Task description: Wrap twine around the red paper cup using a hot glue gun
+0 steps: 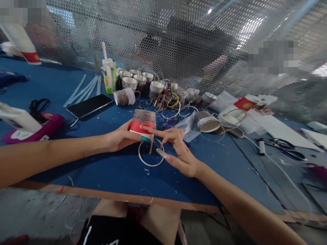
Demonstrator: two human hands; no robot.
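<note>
A paper cup (142, 126), red and white, is wrapped with rows of grey-brown cord around its upper part. My left hand (122, 136) grips it from the left, slightly above the table, with a green thumbnail against its lower side. From the right, the outstretched index finger of my right hand (180, 149) touches the cup's red side. That hand's thumb stands apart, and I see nothing held in it. A short narrow strip (150, 147) hangs under the cup. Below, a loop of pale cord (151, 165) lies on the blue table (102, 170).
Several wrapped cups (129, 83) and tangled wires (170, 100) lie behind my hands. To the left are a phone (89, 105), a drink carton (109, 76) and glue sticks (85, 90). A glue gun (232, 127) and scissors (283, 144) lie right. Behind stands perforated metal mesh (178, 41).
</note>
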